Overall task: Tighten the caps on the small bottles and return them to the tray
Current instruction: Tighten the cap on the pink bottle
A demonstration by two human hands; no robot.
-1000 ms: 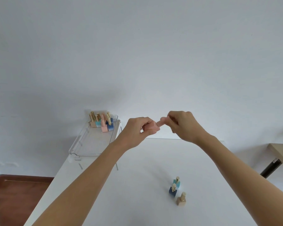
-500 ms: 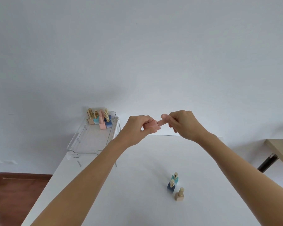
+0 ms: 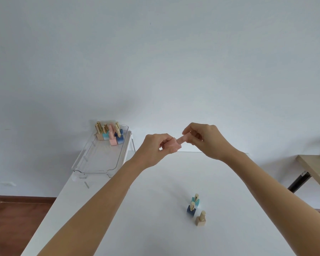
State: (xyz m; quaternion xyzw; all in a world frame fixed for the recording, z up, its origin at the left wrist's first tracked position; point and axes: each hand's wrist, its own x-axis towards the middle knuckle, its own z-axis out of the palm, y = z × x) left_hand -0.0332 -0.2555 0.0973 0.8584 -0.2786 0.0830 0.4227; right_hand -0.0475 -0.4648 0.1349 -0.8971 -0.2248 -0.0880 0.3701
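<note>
Left hand [image 3: 160, 146]: closed around the square body of the pink bottle [image 3: 173, 144], held in the air above the far edge of the tabletop [image 3: 155, 209].
Right hand [image 3: 201, 138]: fingertips pinched shut on the pink cap [image 3: 181, 139], at 3 o'clock from the left hand.
Bottle attitude: lying roughly level, cap pointing toward 2 o'clock.
Step in hand: judged to be tightening this cap, with the body held fixed and the cap turned.
Doing it well: keep the left grip on the flat sides so the body cannot spin; turn the cap with short fingertip rolls along its own axis; stop once it resists, since a small cap likely strips or cracks if forced.
Tray [image 3: 100, 163]: clear, at 9 o'clock from the hands, well apart, on the tabletop's left corner; a cluster of bottles [image 3: 109, 134] stands at its far end, the near part bare.
Next place: the bare stretch beside that cluster suits the pink bottle, set upright.
Waiting: three bottles [image 3: 195, 209] stand close together on the tabletop at 5 o'clock from the hands, so the task looks well along but unfinished.
</note>
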